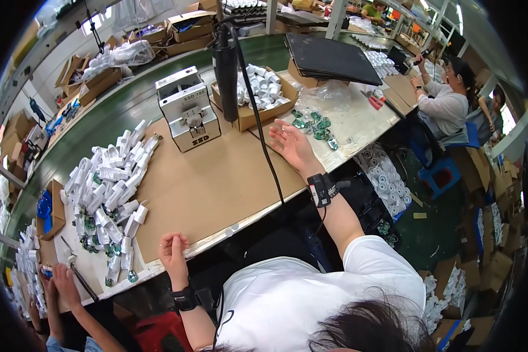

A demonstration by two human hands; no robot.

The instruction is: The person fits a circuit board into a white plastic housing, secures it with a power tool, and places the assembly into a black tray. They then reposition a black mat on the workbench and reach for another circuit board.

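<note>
My left hand (173, 249) is at the front edge of the table with its fingers loosely bent. Nothing shows in it. My right hand (293, 146) is held palm up, fingers spread and bare of any object, beside a cardboard box (255, 120) of white plastic parts (263, 88). Just beyond it lie several green circuit boards (317, 126). A brown cardboard sheet (211, 182) covers the tabletop between my hands. At its back edge stands a white and black bench machine (189, 111). Left of the sheet is a heap of white plastic housings (111, 182), some with green boards showing.
A black power tool (224, 76) hangs on a cable over the table. Red-handled pliers (374, 101) and black trays (331, 58) are at the back right. A co-worker's hands (64, 287) are at the lower left; another person (446, 97) sits at the right, near a blue stool (440, 176).
</note>
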